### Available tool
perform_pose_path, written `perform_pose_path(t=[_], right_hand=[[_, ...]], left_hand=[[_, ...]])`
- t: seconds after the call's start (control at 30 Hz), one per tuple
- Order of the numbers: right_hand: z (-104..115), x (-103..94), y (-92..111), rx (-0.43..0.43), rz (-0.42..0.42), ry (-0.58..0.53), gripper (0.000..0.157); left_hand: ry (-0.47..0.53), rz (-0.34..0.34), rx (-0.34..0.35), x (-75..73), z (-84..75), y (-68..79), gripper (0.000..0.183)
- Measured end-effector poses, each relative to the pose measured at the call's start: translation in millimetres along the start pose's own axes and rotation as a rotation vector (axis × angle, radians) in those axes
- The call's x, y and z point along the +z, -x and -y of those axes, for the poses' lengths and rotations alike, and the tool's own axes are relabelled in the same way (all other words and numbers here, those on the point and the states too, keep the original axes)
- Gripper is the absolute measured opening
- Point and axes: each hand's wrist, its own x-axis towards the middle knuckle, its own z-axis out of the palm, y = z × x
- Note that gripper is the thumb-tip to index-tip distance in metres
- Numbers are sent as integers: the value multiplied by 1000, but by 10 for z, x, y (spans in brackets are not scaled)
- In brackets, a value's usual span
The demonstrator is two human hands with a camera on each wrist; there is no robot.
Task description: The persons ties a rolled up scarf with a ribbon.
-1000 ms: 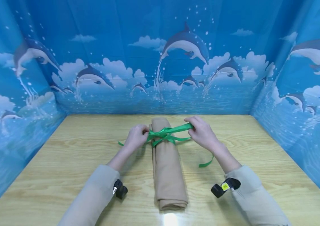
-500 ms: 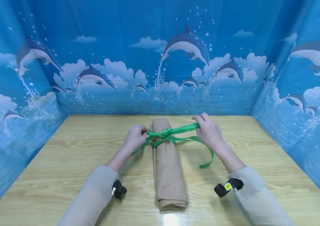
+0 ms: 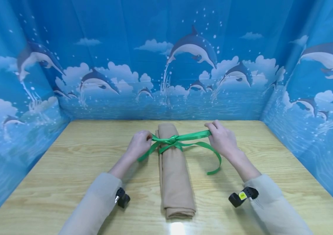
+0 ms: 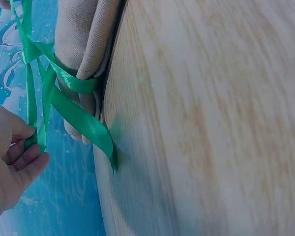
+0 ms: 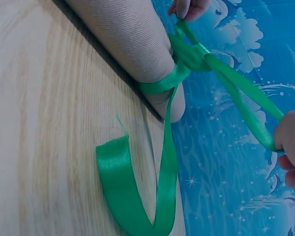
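A rolled beige cloth [image 3: 176,182] lies lengthwise on the table, with a green ribbon [image 3: 195,135] tied around its far part. The ribbon's knot [image 5: 194,56] sits on top of the roll, with loops pulled out to both sides. My left hand [image 3: 139,143] pinches the left loop between thumb and fingers, as the left wrist view also shows. On the other side my right hand [image 3: 222,138] grips the right loop, drawn straight and taut. One loose tail curls on the table at the right; another hangs down at the left of the roll.
The wooden table [image 3: 95,137] carries the roll near its middle. A blue curtain [image 3: 119,49] printed with dolphins encloses the table at the back and both sides. Small black cameras [image 3: 123,197] are strapped at both wrists.
My right hand has moved to the right, drawing its loop longer. The knot looks tighter and smaller. My left hand has shifted slightly left, still holding its loop.
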Motion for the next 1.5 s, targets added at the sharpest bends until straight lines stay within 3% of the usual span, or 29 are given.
perform_pose_path(t=[0.13,0.33,0.43,0.53,0.7,0.93,1.03,1.2,1.5], right_hand=[[14,-32,-23,193,51,-152,37],[13,-119,-91,488,124,-558,36],[4,-172,-107,574,154,-735,35],[-13,-204,-106,606,188,-824,34],[-46,-227,-81,518,221,-705,34],[-67,-239,-67,215,217,-334,32],[-91,-242,-57,131,208,-215,32],[-158,-250,-24,88,220,-138,33],[-285,-291,87,42,346,-81,40]], left_hand=[[-15,3,4,0,-1,7,11],[-24,-6,11,9,1,14,11],[-22,-16,16,10,2,17,11],[-22,-16,15,10,9,15,11],[-15,-3,3,11,17,14,11],[-25,-2,12,10,34,10,11],[-28,7,9,0,32,6,11],[-30,18,3,-20,30,0,11],[-27,5,21,-20,69,8,11]])
